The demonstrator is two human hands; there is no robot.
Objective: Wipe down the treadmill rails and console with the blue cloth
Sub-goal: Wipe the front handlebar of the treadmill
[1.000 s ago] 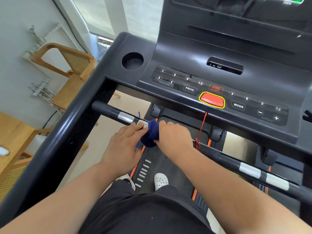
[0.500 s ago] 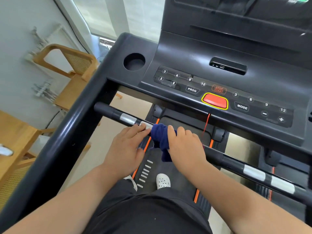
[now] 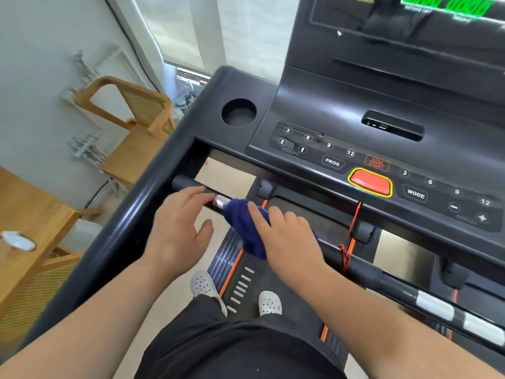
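Note:
A dark blue cloth is wrapped over the black cross rail of the treadmill, just right of a silver sensor band. My right hand presses down on the cloth and grips it against the rail. My left hand rests its fingertips on the rail to the left of the cloth, thumb spread away, holding nothing. The black console with its buttons and red stop key lies beyond the rail. The left side rail runs diagonally down to the lower left.
A cup holder hole sits at the console's left corner. A red safety cord hangs from the console and is tied to the cross rail. Wooden chairs and a wooden table stand left of the treadmill. My feet stand on the belt.
My right hand has slid the cloth a little along the cross rail. My left hand has shifted left on the rail and loosened, its thumb now spread away.

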